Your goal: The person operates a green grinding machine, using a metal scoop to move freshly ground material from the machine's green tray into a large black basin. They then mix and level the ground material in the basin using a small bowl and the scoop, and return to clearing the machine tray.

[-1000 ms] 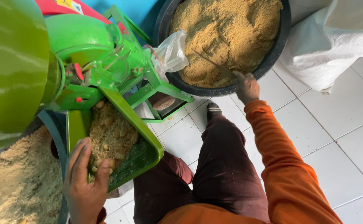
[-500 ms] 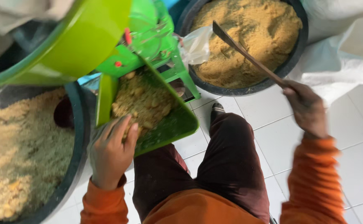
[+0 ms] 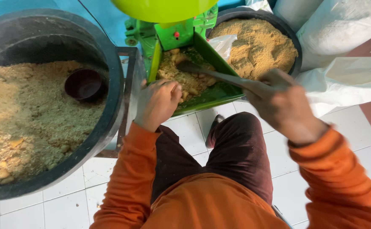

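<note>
So the green chute tray (image 3: 219, 91) of the green machine (image 3: 168, 32) is where it's all happening, right in the middle at the top, sloping toward the knees. A clumpy yellowish mash (image 3: 185, 76) is piled in its upper half, while the lower lip is seen pretty much bare green. A long dark stick (image 3: 213, 74) is laid across the tray with its flat tip buried in the mash; its near end is gripped in the right hand (image 3: 285, 106), fingers clenched round it. The left hand (image 3: 158, 104) is rested on the tray's near left rim, fingers curled loosely over the edge and touching the mash; whether anything is actually pinched can't be told.

Progress, judged loosely: plenty of mash is yet to be worked out of the tray. The black tub on the left (image 3: 109, 85) is seen well filled with coarse tan crumble, with a small dark scoop (image 3: 83, 84) sunk in it. A second black tub (image 3: 291, 42) behind the tray is heaped with finer meal, and a clear plastic bag (image 3: 223, 42) is draped at its edge.

Packaging: white sacks (image 3: 342, 25) are stacked at top right, and one flatter white bag (image 3: 351, 76) with a bit of green print is laid just beside the right wrist.
</note>
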Tool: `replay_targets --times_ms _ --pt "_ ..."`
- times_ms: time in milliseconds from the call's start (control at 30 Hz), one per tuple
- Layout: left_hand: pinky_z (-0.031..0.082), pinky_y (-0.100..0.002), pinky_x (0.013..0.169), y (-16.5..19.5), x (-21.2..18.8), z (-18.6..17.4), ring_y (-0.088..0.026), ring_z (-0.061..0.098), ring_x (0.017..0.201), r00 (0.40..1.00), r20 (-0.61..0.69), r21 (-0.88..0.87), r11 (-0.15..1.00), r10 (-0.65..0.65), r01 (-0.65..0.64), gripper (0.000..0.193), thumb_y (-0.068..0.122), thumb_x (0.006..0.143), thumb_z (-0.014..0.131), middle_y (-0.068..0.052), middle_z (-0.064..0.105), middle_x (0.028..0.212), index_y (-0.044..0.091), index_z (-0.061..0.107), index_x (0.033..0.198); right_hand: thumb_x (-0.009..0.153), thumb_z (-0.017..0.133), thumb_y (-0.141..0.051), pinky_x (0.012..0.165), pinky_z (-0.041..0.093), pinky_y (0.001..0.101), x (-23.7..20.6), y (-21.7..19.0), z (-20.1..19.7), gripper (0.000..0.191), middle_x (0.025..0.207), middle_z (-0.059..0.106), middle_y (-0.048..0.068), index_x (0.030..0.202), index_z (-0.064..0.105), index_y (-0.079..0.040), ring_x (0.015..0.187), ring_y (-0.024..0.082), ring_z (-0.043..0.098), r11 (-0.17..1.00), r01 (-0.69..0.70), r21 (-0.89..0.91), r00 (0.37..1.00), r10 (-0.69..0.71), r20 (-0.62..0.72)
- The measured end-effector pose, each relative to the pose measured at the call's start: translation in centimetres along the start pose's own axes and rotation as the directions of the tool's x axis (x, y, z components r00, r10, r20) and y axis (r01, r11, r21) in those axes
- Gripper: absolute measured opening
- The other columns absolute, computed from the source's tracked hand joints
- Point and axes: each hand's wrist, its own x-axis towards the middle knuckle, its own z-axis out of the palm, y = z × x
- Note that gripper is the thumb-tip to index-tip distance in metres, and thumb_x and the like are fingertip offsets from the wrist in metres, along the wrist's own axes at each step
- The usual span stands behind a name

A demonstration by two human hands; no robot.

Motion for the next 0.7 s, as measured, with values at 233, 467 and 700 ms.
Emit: replay_targets --times_ms 233,467,700 --pt "0.041 -0.055 0.098 -0.2 1.1 1.2 -0.030 0.069 0.088 0.999 0.036 -0.030 0.999 -0.020 0.021 0.017 0.025 0.090 0.066 -0.006 0.074 0.093 0.010 0.073 0.084 0.098 0.074 -0.011 0.053 0.054 0.0336 1.2 -2.9 6.9 0.016 0.090 0.064 0.013 0.111 0.076 -0.002 0.067 0.024 0.063 0.977 -0.195 0.090 0.981 0.195 0.014" --pt "0.039 -0.060 0.101 -0.8 1.2 1.4 -0.030 0.068 0.101 0.998 0.066 0.020 1.000 -0.023 0.022 0.021 0.027 0.087 0.071 -0.007 0.075 0.100 0.007 0.076 0.088 0.094 0.076 -0.009 0.068 0.059 0.0392 2.3 -4.4 7.0 0.016 0.095 0.064 0.016 0.109 0.076 -0.004 0.077 0.030 0.067 0.964 -0.261 0.042 0.958 0.264 -0.110" --pt "0.028 -0.068 0.113 -0.8 1.4 1.8 -0.031 0.064 0.115 0.976 0.186 0.041 0.994 -0.111 0.105 0.030 0.039 0.089 0.073 -0.008 0.074 0.110 0.010 0.079 0.097 0.094 0.075 -0.007 0.067 0.058 0.0391 2.7 -4.0 10.3 0.019 0.097 0.065 0.018 0.112 0.076 -0.002 0.078 0.032 0.068 0.969 -0.230 0.088 0.956 0.242 -0.164"
